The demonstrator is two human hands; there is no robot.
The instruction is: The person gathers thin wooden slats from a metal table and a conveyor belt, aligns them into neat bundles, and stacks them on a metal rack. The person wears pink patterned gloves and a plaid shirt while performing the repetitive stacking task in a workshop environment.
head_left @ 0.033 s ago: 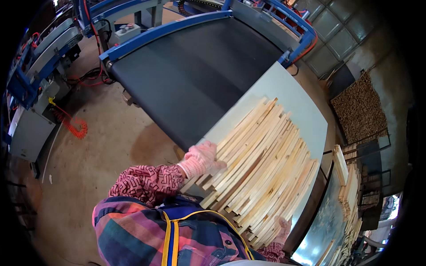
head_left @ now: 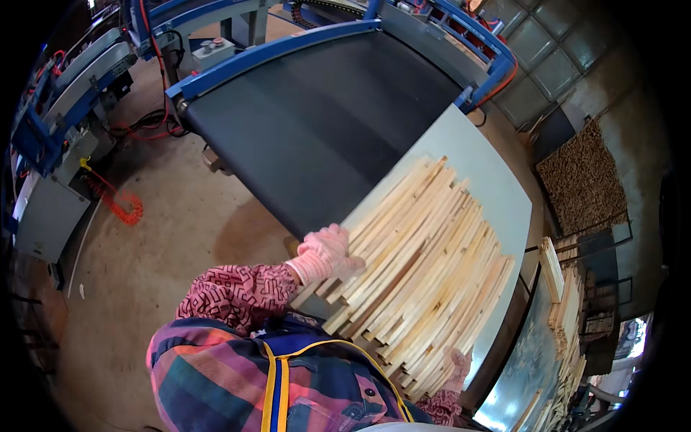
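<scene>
A wide layer of long, narrow wooden strips [head_left: 425, 266] lies side by side on a pale grey board [head_left: 497, 180], its near ends uneven. My left hand [head_left: 327, 255], in a pink knit glove, grips the left edge of the layer, the thumb over the strips. At the near right edge is my right hand [head_left: 455, 371], gloved alike, its thumb up against the outermost strips and its other fingers mostly hidden. The strips lie between both hands.
A black conveyor belt [head_left: 317, 122] in a blue frame [head_left: 273, 57] adjoins the board's far left side. More wooden strips [head_left: 568, 324] are piled at right beside a shiny metal surface [head_left: 522, 374]. A coiled orange hose [head_left: 128, 209] hangs by machinery at left.
Both hands and the strips have shifted very slightly up and left in view, while the conveyor sits slightly farther right. The hold looks the same.
</scene>
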